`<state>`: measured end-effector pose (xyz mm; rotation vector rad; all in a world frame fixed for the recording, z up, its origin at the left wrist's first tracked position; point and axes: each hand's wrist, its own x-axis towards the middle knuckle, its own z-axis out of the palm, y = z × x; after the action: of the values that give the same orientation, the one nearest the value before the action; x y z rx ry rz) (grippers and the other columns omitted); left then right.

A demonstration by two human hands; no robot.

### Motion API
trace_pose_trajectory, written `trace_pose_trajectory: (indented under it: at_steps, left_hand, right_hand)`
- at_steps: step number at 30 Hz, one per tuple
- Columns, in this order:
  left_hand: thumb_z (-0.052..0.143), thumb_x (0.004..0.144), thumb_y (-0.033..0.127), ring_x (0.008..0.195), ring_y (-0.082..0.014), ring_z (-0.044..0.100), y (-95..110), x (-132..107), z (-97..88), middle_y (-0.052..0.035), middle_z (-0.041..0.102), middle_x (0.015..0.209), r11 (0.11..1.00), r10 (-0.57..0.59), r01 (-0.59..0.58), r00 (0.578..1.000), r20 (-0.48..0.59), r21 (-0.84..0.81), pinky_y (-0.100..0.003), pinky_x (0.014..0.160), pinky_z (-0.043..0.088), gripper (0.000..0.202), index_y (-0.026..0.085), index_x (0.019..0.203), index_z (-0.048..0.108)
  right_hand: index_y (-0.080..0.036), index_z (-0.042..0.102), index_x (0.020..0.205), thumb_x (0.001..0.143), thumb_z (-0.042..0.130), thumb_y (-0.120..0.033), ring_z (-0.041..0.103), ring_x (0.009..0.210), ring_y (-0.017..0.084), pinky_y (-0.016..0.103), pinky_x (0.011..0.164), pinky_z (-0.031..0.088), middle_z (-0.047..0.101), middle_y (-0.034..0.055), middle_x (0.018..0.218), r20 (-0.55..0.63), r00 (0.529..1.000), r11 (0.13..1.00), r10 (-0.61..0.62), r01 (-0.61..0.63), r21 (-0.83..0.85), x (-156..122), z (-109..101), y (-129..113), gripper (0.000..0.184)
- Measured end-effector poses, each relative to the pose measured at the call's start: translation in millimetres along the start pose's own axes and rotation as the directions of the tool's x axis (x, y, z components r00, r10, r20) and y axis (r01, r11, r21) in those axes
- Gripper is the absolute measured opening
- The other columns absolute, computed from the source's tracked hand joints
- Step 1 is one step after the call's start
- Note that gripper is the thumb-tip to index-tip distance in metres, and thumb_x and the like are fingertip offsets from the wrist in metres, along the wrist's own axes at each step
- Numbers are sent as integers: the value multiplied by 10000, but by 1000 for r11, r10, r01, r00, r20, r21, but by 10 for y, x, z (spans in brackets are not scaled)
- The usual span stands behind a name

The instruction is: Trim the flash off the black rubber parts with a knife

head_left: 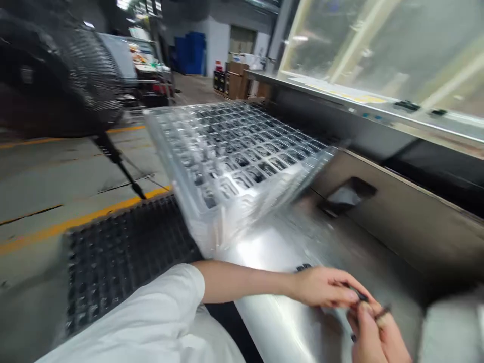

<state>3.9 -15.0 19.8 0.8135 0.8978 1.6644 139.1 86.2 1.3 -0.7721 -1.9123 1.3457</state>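
Note:
My left hand reaches across to the lower right, its fingers closed on a small black part. Against its fingertips is my right hand, with thumb and fingers also pinched together at that part. A thin dark piece sticks out from between the right-hand fingers; blur hides its kind. Both hands are above a shiny metal work surface. Small black pieces lie on the surface just beyond my left wrist.
A stack of clear plastic trays, with dark parts in the upper cells, stands beyond my left arm. Lower left is a black celled tray. A large fan stands at left. A phone-like dark object lies near the metal side panel.

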Motion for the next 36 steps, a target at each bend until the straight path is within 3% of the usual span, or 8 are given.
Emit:
trace_pose_trajectory:
  at_steps: [2,5,10,15,20,23,28,36]
  left_hand:
    - [584,943,251,532,-83,375,54,-59,46,34,481,634,994,67,-62,997,-48,94,-210,499,290,379,79,1268,672]
    - [542,962,282,543,-75,354,93,-82,80,33,488,681,990,115,-112,993,-28,85,-195,497,277,327,115,1210,675]
    - [573,953,260,506,-69,338,100,-58,124,45,452,647,992,123,-124,992,-17,-20,-184,455,269,239,118,1120,667]
    - [608,939,239,463,-55,313,110,-52,131,46,468,613,988,37,-47,997,-73,-144,-175,425,193,170,141,1074,641]
    - [742,865,382,437,-41,320,143,-42,100,68,464,655,963,-50,16,991,-121,-268,-175,409,179,359,187,1112,569]
    - [760,856,398,449,-43,340,169,-51,108,73,463,656,961,-53,18,991,-121,-277,-171,421,201,412,185,1145,559]
    - [741,887,374,471,-44,358,192,-76,131,67,459,665,963,-41,10,993,-111,-269,-174,444,223,381,182,1165,564]
    - [767,870,376,468,-42,356,201,-87,137,68,462,659,960,-71,36,991,-116,-279,-167,443,259,402,183,1170,580]
  right_hand:
    - [-215,618,793,863,684,-674,504,612,177,300,557,439,572,8,730,-20,992,991,-121,120,-57,-51,67,-155,469]
    - [-219,506,717,998,561,-570,426,587,155,284,567,386,450,-33,654,-4,964,956,-267,264,-129,-40,102,-292,453]
    - [-221,587,852,1069,493,-346,548,768,194,312,701,435,586,21,832,37,894,872,-446,443,-210,-14,73,-369,268]
    - [-221,612,900,1075,490,-335,587,823,210,335,755,458,630,46,892,69,907,876,-415,419,-239,-33,71,-357,242]
    - [-212,632,1028,1088,452,-364,603,878,220,331,751,456,626,72,967,62,899,854,-433,431,-291,-71,91,-381,243]
    - [-214,621,989,1106,393,-331,595,844,205,317,736,432,602,61,927,50,896,832,-442,430,-351,-92,109,-387,282]
    - [-221,572,867,1100,440,-325,539,699,176,304,662,365,566,18,788,36,893,785,-448,412,-463,-90,114,-355,287]
    - [-226,544,832,1098,417,-334,525,659,173,308,642,353,563,13,738,45,886,782,-461,430,-451,-98,123,-334,314]
